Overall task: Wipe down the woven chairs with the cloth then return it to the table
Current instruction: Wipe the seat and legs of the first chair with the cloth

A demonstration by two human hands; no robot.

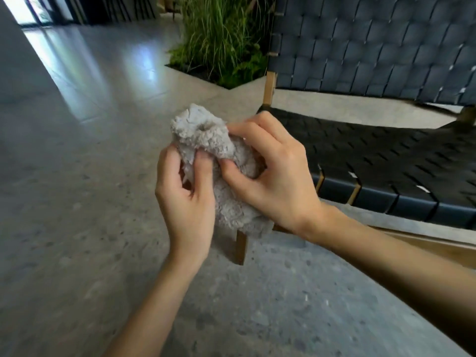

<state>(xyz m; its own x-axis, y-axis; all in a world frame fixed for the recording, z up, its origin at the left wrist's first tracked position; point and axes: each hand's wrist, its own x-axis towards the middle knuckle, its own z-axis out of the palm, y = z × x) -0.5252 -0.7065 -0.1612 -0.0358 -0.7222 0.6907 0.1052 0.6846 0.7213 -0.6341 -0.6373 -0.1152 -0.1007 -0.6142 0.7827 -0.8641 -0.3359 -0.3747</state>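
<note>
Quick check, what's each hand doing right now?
Left hand: fingers curled round the grey cloth, gripping it.
Right hand: also gripping the cloth, thumb and fingers pinched into it, beside the woven chair.

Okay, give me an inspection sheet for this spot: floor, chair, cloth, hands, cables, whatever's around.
Surface: speckled grey floor, glossy, with light reflections; no table in view.
Job's things: pale fluffy cloth, bunched up and held in the air near the chair's front corner; chair with a dark woven seat and back on a wooden frame.
Clutter: nothing seen.
Grippers: left hand grips the cloth from the left with curled fingers; right hand grips it from the right, thumb pressed into it.
Cables: nothing seen.
Surroundings: plants, grasses and ferns, in a floor bed beside the chair's back; bright glazing at far left.
</note>
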